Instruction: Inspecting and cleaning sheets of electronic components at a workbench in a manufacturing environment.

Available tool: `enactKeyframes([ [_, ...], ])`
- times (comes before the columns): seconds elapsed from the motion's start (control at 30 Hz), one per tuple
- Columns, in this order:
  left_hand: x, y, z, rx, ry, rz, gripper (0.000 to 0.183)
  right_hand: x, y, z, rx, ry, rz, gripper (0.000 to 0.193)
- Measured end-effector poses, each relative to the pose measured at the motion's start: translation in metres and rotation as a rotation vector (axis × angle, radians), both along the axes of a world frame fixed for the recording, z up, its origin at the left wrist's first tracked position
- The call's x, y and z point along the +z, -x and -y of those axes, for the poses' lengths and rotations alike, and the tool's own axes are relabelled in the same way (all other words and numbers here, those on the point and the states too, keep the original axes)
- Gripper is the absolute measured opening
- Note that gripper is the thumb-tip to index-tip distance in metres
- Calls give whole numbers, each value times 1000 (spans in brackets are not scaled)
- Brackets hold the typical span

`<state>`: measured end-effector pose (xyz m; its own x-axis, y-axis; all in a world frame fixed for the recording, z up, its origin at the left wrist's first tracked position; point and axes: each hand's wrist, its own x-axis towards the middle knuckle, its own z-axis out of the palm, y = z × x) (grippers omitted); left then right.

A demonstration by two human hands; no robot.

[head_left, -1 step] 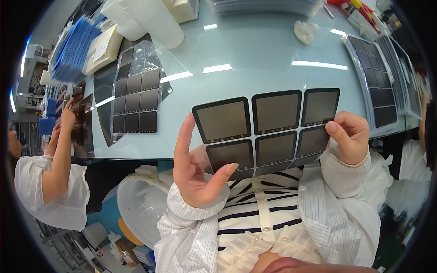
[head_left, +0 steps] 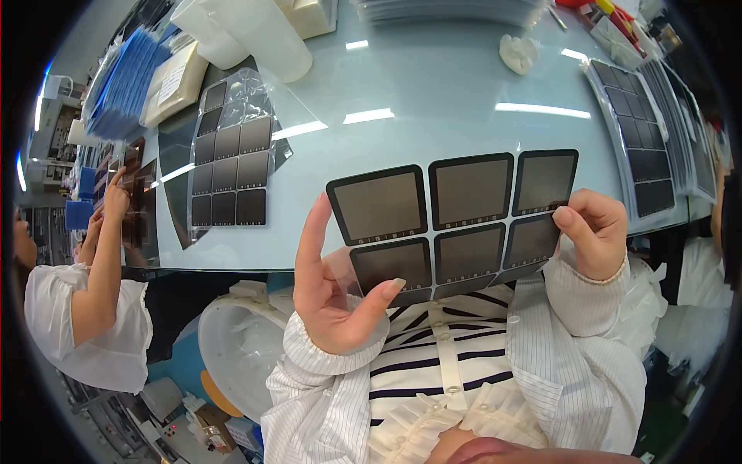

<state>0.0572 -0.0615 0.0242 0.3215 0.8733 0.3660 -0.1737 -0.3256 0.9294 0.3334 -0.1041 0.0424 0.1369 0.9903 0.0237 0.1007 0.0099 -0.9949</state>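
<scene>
In front of my chest I hold up a clear sheet printed with rows of dark, black-framed rectangles. My left hand grips its left edge, thumb on the face and a finger stretched along the side. At the right edge, my right hand pinches the sheet between thumb and bent fingers. The sheet is tilted toward me, and its lower rows curve out of sight near my striped top. Left of it, a similar sheet in a clear plastic sleeve lies on the glossy table.
More sleeved dark sheets are stacked at the right. Blue sheets, a pale pack and white rolls stand at the far left. A crumpled white wad lies farther back. On the left, a co-worker's hand touches brown sheets.
</scene>
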Motion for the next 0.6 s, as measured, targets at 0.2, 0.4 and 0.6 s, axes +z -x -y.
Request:
enactKeyframes([
  [0.2, 7, -1, 3, -18, -40, -41, 88, -4, -1, -3, -31, -42, -34, 18],
  [0.4, 13, 2, -2, -68, -52, -33, 88, -6, -3, -4, -56, -33, -54, 16],
  [0.6, 20, 2, -9, -75, -88, -72, 88, -9, -3, -6, -99, -95, -88, 13],
])
